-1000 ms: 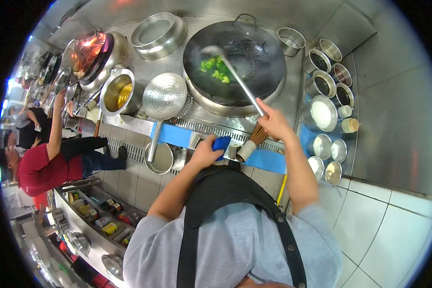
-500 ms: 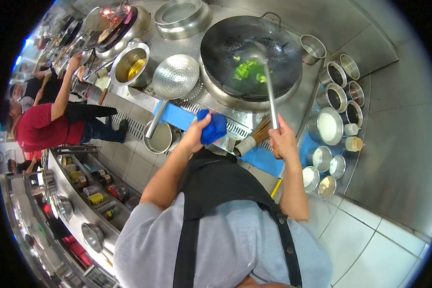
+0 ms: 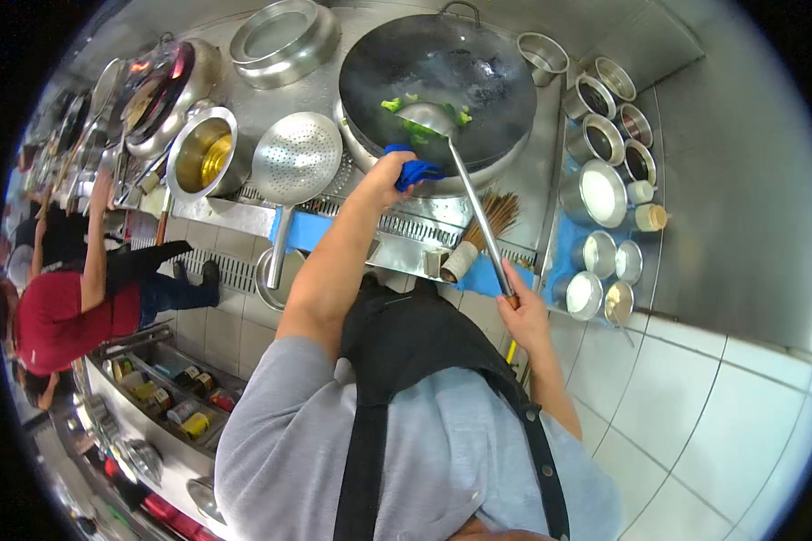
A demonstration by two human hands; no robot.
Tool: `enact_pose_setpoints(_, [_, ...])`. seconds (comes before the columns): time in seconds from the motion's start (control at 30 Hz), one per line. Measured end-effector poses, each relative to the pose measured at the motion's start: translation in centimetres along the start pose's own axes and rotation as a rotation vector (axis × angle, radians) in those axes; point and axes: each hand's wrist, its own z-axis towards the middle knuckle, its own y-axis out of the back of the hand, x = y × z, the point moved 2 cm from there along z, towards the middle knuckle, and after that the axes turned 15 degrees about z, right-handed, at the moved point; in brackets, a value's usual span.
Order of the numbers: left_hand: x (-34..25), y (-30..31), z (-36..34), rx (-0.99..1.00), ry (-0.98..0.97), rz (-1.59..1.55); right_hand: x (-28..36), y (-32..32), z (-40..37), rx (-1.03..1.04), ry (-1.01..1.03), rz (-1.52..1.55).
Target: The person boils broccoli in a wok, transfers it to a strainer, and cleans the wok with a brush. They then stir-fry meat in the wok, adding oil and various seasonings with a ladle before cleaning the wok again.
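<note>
My left hand [image 3: 386,180] is closed on a folded blue cloth [image 3: 416,169], which lies against the near left rim of a large black wok [image 3: 487,86]. Whether the fingers also grip the rim through the cloth is hidden. In my right hand [image 3: 525,316] is the wooden end of a long-handled metal ladle [image 3: 478,209]. The ladle's bowl rests low in the wok, bottom side up, over bright green vegetable pieces [image 3: 392,105]. Part of the greens is hidden beneath the bowl. A little steam hangs over the wok.
Left of the wok lie a perforated strainer [image 3: 296,158] and an oil pot [image 3: 183,162]. A bamboo brush [image 3: 489,225] lies by the front edge. Several seasoning pots, one a white-filled pot [image 3: 603,194], line the right side. A person in red [image 3: 59,311] works at the far left.
My left hand with the cloth has moved forward to the wok's rim. My right hand has drawn back and down, and the ladle bowl has come over the greens.
</note>
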Motion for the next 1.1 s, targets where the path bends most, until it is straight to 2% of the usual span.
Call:
enact_pose_setpoints(0.13, [-0.2, -2.0, -3.2, 0.055, 0.018, -0.062, 3.7, 1.8, -2.7, 0.013, -0.074, -0.02])
enact_pose_setpoints(0.2, [0.1, -2.8, -6.5, -0.114, -0.112, -0.13, 7.8, 2.0, -3.6, 0.038, -0.133, -0.139])
enact_pose_setpoints(0.23, [0.5, -2.0, -5.5, -0.04, -0.038, -0.075, 8.9, 1.5, -3.8, 0.021, -0.18, -0.128])
enact_pose_setpoints(0.27, [1.0, -1.3, -4.3, 0.056, -0.046, -0.087, 10.1, 1.1, -3.1, 0.021, -0.168, -0.18])
enact_pose_setpoints(0.3, [1.5, -1.4, -4.5, 0.03, -0.035, -0.114, 10.8, 0.6, -3.1, 0.025, -0.149, -0.237])
enact_pose_setpoints(0.33, [1.2, -1.6, -4.9, -0.001, -0.037, -0.147, 11.2, 0.0, -3.6, 0.01, -0.15, -0.245])
enact_pose_setpoints(0.4, [1.6, -2.3, -7.5, -0.005, -0.132, -0.163, 11.8, -0.9, -2.7, 0.044, -0.029, -0.278])
enact_pose_setpoints(0.43, [1.7, -1.9, -8.6, 0.049, -0.118, -0.078, 11.5, -1.4, -2.4, 0.034, 0.009, -0.292])
enact_pose_setpoints(0.47, [1.9, -2.0, -8.5, 0.012, -0.133, -0.15, 11.5, -1.6, -2.4, 0.035, -0.004, -0.284])
enact_pose_setpoints(0.53, [0.4, -1.5, -9.7, 0.01, -0.049, -0.191, 13.7, -2.6, -2.0, 0.003, -0.219, -0.406])
enact_pose_setpoints(0.57, [2.1, 0.0, -7.1, 0.079, -0.081, -0.129, 14.2, -3.2, -1.4, -0.022, -0.197, -0.379])
enact_pose_setpoints(0.6, [2.1, -0.1, -8.5, 0.088, -0.093, -0.127, 13.8, -3.5, -1.7, -0.034, -0.188, -0.384])
enact_pose_setpoints(0.67, [0.6, -0.6, -11.3, 0.074, -0.097, -0.082, 12.9, -3.6, -0.9, -0.042, 0.035, -0.415])
enact_pose_setpoints(0.7, [0.4, -0.6, -11.3, 0.09, -0.128, -0.079, 14.2, -4.0, -1.0, -0.046, -0.099, -0.397])
enact_pose_setpoints(0.73, [0.8, -0.4, -9.9, 0.011, -0.085, -0.159, 15.3, -4.5, -1.0, -0.035, -0.13, -0.39])
enact_pose_setpoints(0.8, [0.9, 0.9, -9.2, 0.097, -0.052, -0.096, 16.4, -5.3, -0.2, -0.075, -0.214, -0.36])
enact_pose_setpoints(0.83, [1.0, 0.5, -10.2, 0.01, -0.051, -0.084, 15.5, -4.8, -0.1, -0.055, -0.193, -0.43])
enact_pose_setpoints(0.87, [0.9, 0.3, -11.0, 0.095, -0.071, -0.078, 14.9, -4.4, 0.8, -0.069, -0.168, -0.437])
enact_pose_setpoints(0.93, [0.6, 0.1, -10.9, 0.073, -0.091, -0.069, 15.4, -5.7, 0.7, -0.09, 0.023, -0.471])
enact_pose_setpoints(0.97, [0.6, 0.4, -10.6, 0.09, -0.091, -0.071, 15.6, -5.7, 0.9, -0.102, -0.121, -0.524])
enact_pose_setpoints(1.03, [0.4, 0.8, -8.6, 0.12, -0.075, -0.071, 15.1, -6.7, 1.9, -0.109, -0.174, -0.516])
enact_pose_setpoints(1.07, [1.7, 1.1, -8.1, 0.12, -0.08, -0.068, 15.1, -6.6, 2.7, -0.128, -0.198, -0.521])
enact_pose_setpoints(1.1, [3.8, 1.6, -7.5, 0.086, -0.072, -0.044, 14.1, -6.7, 3.0, -0.159, -0.105, -0.517])
